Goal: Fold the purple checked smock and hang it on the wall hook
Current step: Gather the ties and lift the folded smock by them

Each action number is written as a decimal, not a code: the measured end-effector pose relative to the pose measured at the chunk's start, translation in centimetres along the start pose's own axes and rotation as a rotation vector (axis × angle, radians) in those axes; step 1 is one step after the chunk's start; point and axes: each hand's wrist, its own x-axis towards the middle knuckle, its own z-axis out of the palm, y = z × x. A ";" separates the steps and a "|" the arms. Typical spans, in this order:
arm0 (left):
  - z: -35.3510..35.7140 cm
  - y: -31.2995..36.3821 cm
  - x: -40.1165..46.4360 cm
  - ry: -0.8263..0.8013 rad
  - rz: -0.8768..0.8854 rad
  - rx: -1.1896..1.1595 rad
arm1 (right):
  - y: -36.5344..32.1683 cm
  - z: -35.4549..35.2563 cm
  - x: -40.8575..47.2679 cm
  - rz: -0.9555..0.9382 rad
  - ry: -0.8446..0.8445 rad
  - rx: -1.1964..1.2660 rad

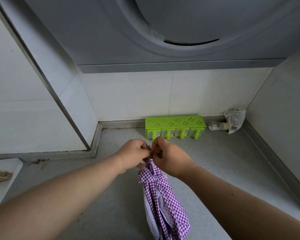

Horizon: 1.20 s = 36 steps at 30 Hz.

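Two hands, left hand (133,153) and right hand (168,156), are pinching the top of a bunched purple checked smock (161,201), dangling it over the grey desk (215,161).

Both bare forearms are reaching forward and converging at the centre, wrists angling inward. The left hand (134,152) is curling its fingers and pinching at the top of the purple checked smock (160,196). The right hand (168,155) is meeting it knuckle to knuckle, fingers bent and pinching the same gathered top, the two hands touching.
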 end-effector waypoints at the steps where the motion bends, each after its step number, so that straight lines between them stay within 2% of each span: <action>1: 0.0 0.3 0.0 0.034 0.040 0.086 | 0.0 -0.1 0.0 -0.023 0.031 -0.043; 4: -0.1 0.8 0.0 0.099 0.154 0.335 | 0.3 -0.2 0.0 -0.072 0.073 -0.086; 7: -0.4 0.7 0.1 0.041 0.222 0.501 | 0.7 0.0 -0.1 -0.141 0.088 -0.145; 12: -0.7 0.9 -0.3 -0.026 0.273 0.595 | 1.4 0.4 -0.4 -0.246 0.104 -0.266; 16: -0.8 1.5 -0.6 -0.103 0.263 0.606 | 1.4 0.5 -0.6 -0.148 0.145 -0.255; 22: -0.8 0.6 -0.1 -0.102 0.127 0.292 | 1.5 0.8 -0.4 0.007 0.113 -0.088; 27: -0.4 0.4 -0.7 -0.089 0.062 0.132 | 1.1 0.4 -0.9 0.027 0.087 0.084; 34: -0.7 0.3 -1.3 -0.108 -0.038 -0.099 | 0.7 0.6 -0.8 0.083 0.074 0.071; 36: -1.1 0.1 -1.2 -0.060 -0.056 -0.149 | 0.5 0.7 -0.8 0.076 0.073 0.049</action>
